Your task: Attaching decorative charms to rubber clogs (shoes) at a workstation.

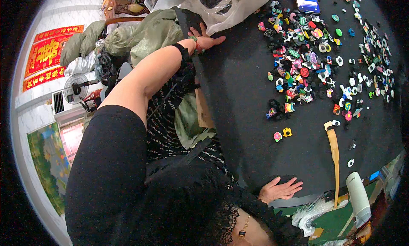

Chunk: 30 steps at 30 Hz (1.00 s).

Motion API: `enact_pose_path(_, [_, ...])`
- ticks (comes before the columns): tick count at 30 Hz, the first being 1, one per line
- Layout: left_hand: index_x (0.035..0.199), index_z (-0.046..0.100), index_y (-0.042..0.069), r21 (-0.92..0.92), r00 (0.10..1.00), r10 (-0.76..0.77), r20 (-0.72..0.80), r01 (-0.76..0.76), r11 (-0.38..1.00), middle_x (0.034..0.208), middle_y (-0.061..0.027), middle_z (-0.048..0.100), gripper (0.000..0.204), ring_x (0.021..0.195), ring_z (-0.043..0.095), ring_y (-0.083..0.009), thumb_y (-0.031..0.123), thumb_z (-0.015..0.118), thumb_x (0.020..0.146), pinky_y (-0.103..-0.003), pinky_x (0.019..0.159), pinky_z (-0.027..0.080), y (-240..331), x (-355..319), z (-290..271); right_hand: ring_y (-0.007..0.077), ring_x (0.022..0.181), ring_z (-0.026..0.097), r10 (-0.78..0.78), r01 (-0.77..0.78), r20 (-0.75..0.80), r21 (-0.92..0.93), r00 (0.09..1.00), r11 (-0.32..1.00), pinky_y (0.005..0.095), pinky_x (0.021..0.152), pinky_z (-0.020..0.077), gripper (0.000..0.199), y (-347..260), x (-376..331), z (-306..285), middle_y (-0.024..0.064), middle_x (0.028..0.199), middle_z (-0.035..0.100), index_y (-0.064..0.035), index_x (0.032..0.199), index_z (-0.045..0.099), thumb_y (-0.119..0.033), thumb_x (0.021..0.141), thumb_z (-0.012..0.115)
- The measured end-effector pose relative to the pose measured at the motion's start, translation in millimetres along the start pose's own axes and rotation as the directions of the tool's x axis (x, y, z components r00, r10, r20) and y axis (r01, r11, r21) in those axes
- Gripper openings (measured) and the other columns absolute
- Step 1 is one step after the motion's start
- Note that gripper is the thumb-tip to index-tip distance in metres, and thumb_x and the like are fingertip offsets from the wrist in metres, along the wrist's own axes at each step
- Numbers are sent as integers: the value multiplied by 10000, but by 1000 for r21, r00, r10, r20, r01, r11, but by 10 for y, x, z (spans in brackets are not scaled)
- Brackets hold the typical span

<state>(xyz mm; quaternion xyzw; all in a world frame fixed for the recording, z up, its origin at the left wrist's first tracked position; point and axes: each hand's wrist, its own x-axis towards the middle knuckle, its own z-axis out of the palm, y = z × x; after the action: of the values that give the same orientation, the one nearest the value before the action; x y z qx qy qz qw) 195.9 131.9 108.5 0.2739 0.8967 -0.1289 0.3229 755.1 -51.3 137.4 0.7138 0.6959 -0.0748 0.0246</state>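
My left hand rests at the edge of a black-topped table, fingers spread, holding nothing. Beside its fingertips lies a clear plastic bag. Lower in the view, my right hand is laid out on the table's near edge with fingers extended, also free of any object. Ahead of both hands spreads a heap of small colourful moulded charms. A pink charm and a yellow charm sit apart from the heap, on the side towards my right hand.
A long tan stick with a broad end lies across the table by a white cylinder. At the far top is a phone. More charms line the far side. Stuffed green sacks and a fan stand beyond my left arm.
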Motion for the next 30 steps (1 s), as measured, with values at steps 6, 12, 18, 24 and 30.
enact_pose_path(6, [1452,-49,138,108,996,46,-77,-37,993,1510,-136,-91,1204,1294,-202,-509,865,419,614,-550,1062,-91,34,29,28,381,1361,142,-3,4,-38,13,999,1000,525,1040,118,577,-26,20,-33,190,1482,167,-46,1393,277,-397,940,347])
enact_pose_path(12, [1450,-61,123,56,998,20,56,-23,998,1512,-137,-73,1209,1307,-174,-503,861,416,620,-526,1073,-82,-4,30,-21,389,1358,145,17,-17,-14,-9,1000,1000,533,1040,124,577,-48,35,-75,190,1481,169,-46,1386,276,-401,936,345])
enact_pose_path(18, [1453,-50,139,-106,995,-58,-81,49,993,1512,-142,-65,1218,1322,-169,-477,858,444,603,-515,1079,-77,75,-177,-65,400,1362,135,6,-5,-21,24,1000,1000,553,1026,146,600,-23,66,-83,210,1478,160,-47,1365,284,-451,924,331])
enact_pose_path(24, [1457,-31,168,54,994,15,-109,-9,998,1512,-118,-95,1170,1317,-212,-455,825,468,627,-521,1069,-113,37,-106,-28,404,1364,122,12,-11,23,-39,1000,999,556,1029,136,578,-59,87,-133,210,1481,145,-49,1366,264,-412,924,345])
enact_pose_path(30, [1454,-43,182,91,998,62,-14,-61,994,1514,-139,-32,1116,1298,-217,-492,828,411,665,-555,1059,-100,47,-97,-18,408,1361,132,1,-1,-16,-35,1000,999,550,1028,138,575,-32,35,-123,211,1481,139,-81,1396,215,-392,931,349])
